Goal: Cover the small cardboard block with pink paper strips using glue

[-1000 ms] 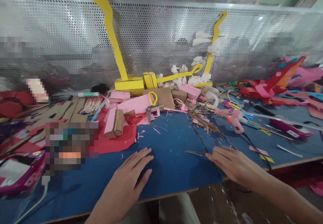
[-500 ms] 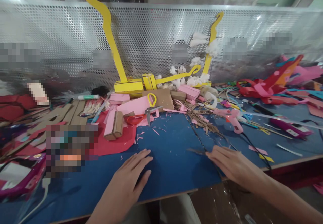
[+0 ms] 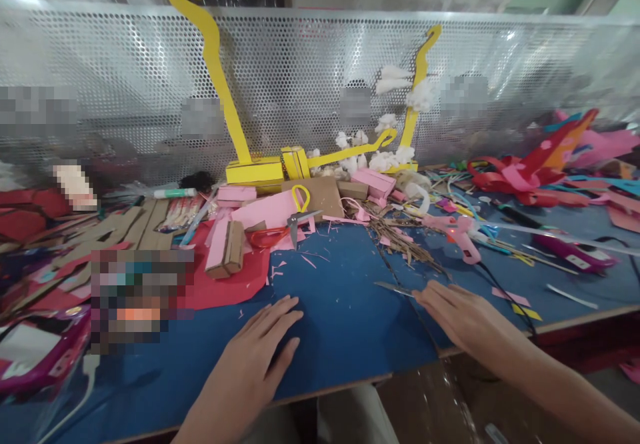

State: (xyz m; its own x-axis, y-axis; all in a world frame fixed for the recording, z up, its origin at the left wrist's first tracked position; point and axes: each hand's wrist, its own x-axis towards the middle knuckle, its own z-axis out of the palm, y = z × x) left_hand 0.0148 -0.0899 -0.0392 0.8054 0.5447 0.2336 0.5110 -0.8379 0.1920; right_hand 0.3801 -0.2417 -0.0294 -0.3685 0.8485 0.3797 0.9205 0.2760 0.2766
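Note:
My left hand (image 3: 255, 344) lies palm down on the blue tabletop (image 3: 330, 331), its fingers stretched out and holding nothing. My right hand (image 3: 450, 311) is closed around a small knife (image 3: 395, 289), whose thin metal blade points left just above or on the table. Its handle is hidden inside my fingers. Beyond my hands, open scissors (image 3: 294, 224) with one yellow and one orange-red handle rest on pink and red paper scraps. A pink glue gun (image 3: 465, 241) with a small red light lies past my right hand.
Yellow paper-covered hook shapes (image 3: 223, 91) on boxes stand by a perforated metal screen (image 3: 300, 64). A cardboard block (image 3: 227, 251) sits on red paper (image 3: 255, 284) at left. Brown paper strips (image 3: 410, 247), a black cord (image 3: 505, 294) and a purple package (image 3: 575, 254) lie at right.
My right hand has shifted slightly up and to the right with the knife, and the blade shows more sharply. My left hand stays in place.

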